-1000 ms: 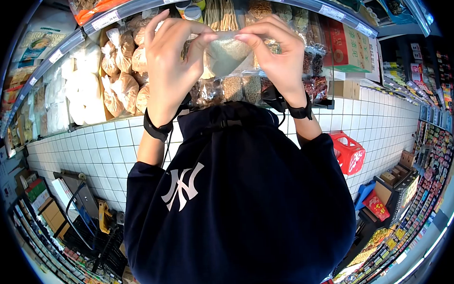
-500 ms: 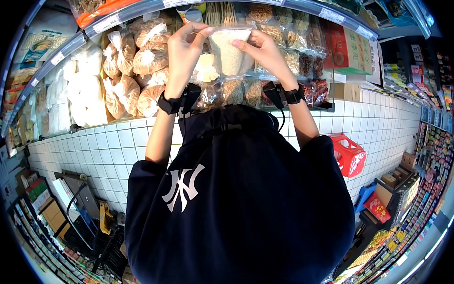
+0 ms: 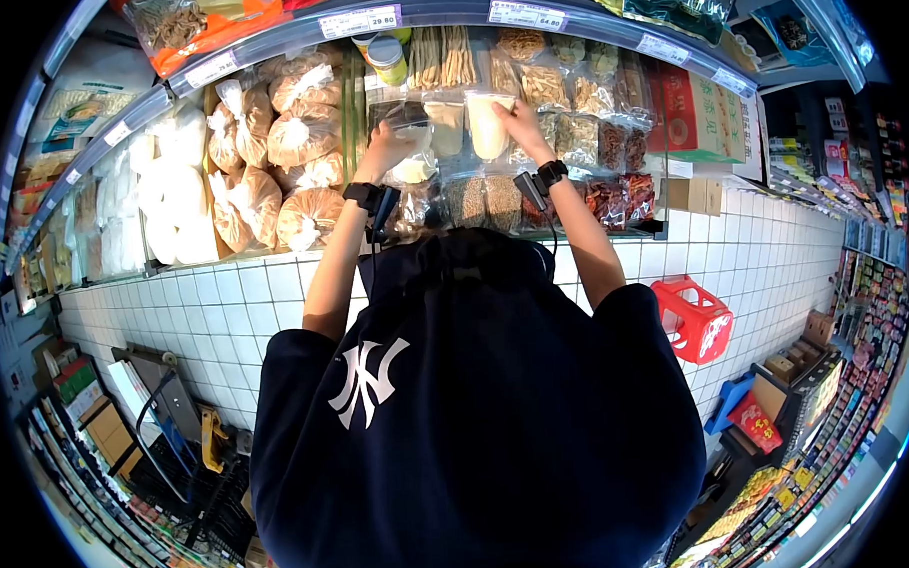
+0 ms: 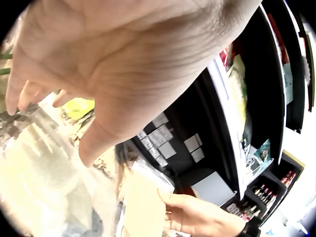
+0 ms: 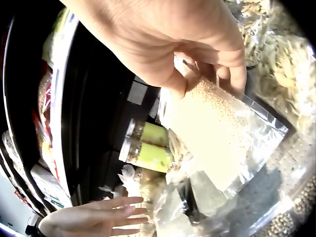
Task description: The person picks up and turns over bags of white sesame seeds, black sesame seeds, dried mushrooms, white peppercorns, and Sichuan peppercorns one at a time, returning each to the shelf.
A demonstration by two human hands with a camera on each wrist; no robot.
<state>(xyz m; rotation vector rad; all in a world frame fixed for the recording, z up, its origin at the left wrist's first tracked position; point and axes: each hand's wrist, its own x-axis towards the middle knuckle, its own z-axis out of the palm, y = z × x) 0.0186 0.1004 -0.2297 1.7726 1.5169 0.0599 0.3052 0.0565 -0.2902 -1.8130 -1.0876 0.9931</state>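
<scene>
The right hand (image 3: pixel 524 129) pinches the edge of a clear bag of pale grains (image 3: pixel 488 128); in the right wrist view the thumb and fingers of that hand (image 5: pixel 197 49) hold the bag (image 5: pixel 212 128) at its upper part. Left of it, the left hand (image 3: pixel 385 151) is spread with fingers apart, holding nothing, above a clear bag of pale contents (image 3: pixel 414 167). The left wrist view has the left hand (image 4: pixel 103 64) over a pale bag (image 4: pixel 39 177). Another pale bag (image 3: pixel 446 126) lies between the hands.
Tied brown bags (image 3: pixel 302 134) fill the left compartment. Jars (image 3: pixel 388 60) stand behind the hands, below the shelf's price rail (image 3: pixel 445 12). A red and green box (image 3: pixel 704 110) is at the right. A red stool (image 3: pixel 692 319) stands on the tiled floor.
The left hand has let go of the grain bag and moved down and left, its fingers spreading. The right hand has carried the bag slightly right and lower over the display.
</scene>
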